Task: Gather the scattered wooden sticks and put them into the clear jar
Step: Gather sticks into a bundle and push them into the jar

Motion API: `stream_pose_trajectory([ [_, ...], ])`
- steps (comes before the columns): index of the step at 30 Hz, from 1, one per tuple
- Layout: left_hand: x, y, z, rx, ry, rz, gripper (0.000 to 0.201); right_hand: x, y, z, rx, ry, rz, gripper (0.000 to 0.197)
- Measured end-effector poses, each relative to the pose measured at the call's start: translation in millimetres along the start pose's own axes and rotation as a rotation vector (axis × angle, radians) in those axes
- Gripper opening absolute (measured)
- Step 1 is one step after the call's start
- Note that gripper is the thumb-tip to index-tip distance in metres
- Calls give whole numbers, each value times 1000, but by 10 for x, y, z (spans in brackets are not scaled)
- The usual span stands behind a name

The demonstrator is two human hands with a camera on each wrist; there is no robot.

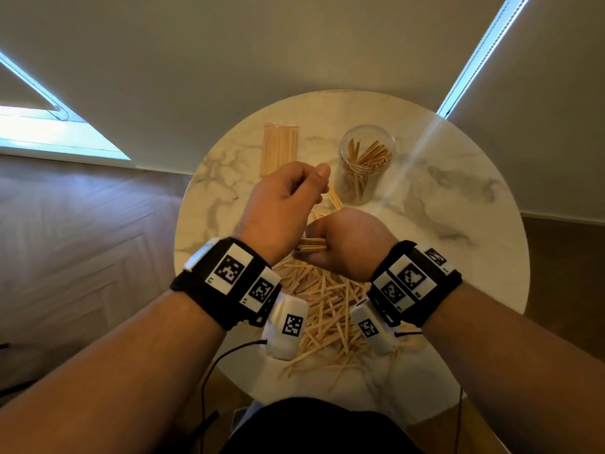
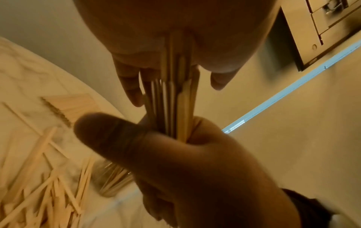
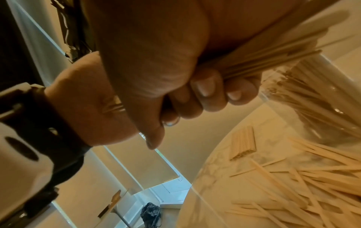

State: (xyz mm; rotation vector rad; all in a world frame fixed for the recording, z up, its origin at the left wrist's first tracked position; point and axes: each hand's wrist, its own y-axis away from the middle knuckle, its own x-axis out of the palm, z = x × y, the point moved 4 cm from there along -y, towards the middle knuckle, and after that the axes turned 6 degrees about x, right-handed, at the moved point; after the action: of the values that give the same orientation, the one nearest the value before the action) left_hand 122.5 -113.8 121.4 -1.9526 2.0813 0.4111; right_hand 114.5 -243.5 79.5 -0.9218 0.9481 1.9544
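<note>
A bundle of wooden sticks (image 1: 311,247) is held above the round marble table (image 1: 465,231), gripped in the fist of my right hand (image 1: 352,240). My left hand (image 1: 288,198) sits just above it, fingers curled round the upper end of the same bundle (image 2: 175,100). In the right wrist view the bundle (image 3: 273,58) slants up past my curled fingers (image 3: 205,91). The clear jar (image 1: 366,165) stands upright behind the hands, partly filled with sticks. A loose pile of scattered sticks (image 1: 327,309) lies on the table under my wrists.
A neat flat stack of sticks (image 1: 280,147) lies at the back left of the table, left of the jar. The table edge is close to my body. Wood floor surrounds the table, and a wall stands behind it.
</note>
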Motion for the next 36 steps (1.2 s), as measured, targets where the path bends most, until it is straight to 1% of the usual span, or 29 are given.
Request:
stream_pose_trajectory([
  [2, 35, 35, 39, -44, 83, -83, 35, 19, 14, 25, -10, -2, 4, 39],
  [3, 75, 43, 64, -121, 196, -103, 37, 36, 23, 38, -22, -28, 13, 39],
  [5, 183, 84, 136, -340, 544, -111, 44, 56, 64, 69, -69, -119, 44, 35],
  [6, 216, 111, 181, -430, 714, -114, 49, 42, 94, 63, -89, -167, 50, 31],
  [7, 228, 124, 234, -492, 846, -115, 54, -9, 134, 47, -105, -230, 38, 27],
  [8, 233, 136, 293, -535, 937, -108, 59, -79, 181, 13, -103, -334, 12, 25],
  [9, 247, 165, 342, -564, 988, -85, 64, -160, 231, -44, -85, -495, -24, 26],
  [11, 343, 270, 426, -619, 1003, 4, 73, -335, 326, -113, -79, -949, -81, 35],
  [12, 429, 350, 443, -651, 1002, 59, 76, -426, 358, -106, -131, -1134, -122, 42],
  [14, 645, 516, 418, -713, 1061, 156, 81, -543, 369, -40, -259, -1340, -188, 53],
  [16, 829, 622, 376, -737, 1185, 208, 82, -565, 339, -2, -316, -1381, -201, 53],
  [17, 886, 638, 355, -728, 1255, 224, 82, -558, 333, 10, -306, -1336, -191, 52],
  [19, 919, 600, 338, -697, 1358, 209, 79, -482, 307, -34, -258, -1176, -173, 55],
  [21, 907, 532, 339, -671, 1396, 187, 73, -396, 282, -113, -226, -1045, -139, 58],
  [22, 895, 488, 351, -663, 1395, 182, 69, -378, 265, -146, -210, -1029, -134, 57],
  [23, 881, 452, 375, -664, 1385, 183, 64, -378, 243, -172, -191, -1042, -139, 56],
  [25, 832, 382, 453, -675, 1286, 176, 72, -442, 189, -194, -136, -1109, -213, 54],
  [27, 748, 277, 562, -681, 1119, 174, 72, -550, 41, -304, -36, -1246, -394, 51],
  [28, 687, 215, 622, -673, 1000, 163, 68, -622, -57, -391, 8, -1329, -513, 50],
  [30, 531, 78, 836, -629, 710, 118, 47, -773, -288, -589, 77, -1402, -733, 50],
  [31, 448, 22, 955, -589, 531, 105, 37, -842, -402, -671, 113, -1367, -810, 50],
  [33, 303, -86, 1205, -465, 140, 153, 24, -920, -623, -801, 185, -1244, -874, 52],
  [35, 210, -198, 1356, -361, -152, 251, 20, -886, -796, -918, 244, -1131, -892, 53],
  [36, 181, -265, 1416, -319, -268, 299, 24, -824, -873, -984, 269, -1070, -888, 49],
])
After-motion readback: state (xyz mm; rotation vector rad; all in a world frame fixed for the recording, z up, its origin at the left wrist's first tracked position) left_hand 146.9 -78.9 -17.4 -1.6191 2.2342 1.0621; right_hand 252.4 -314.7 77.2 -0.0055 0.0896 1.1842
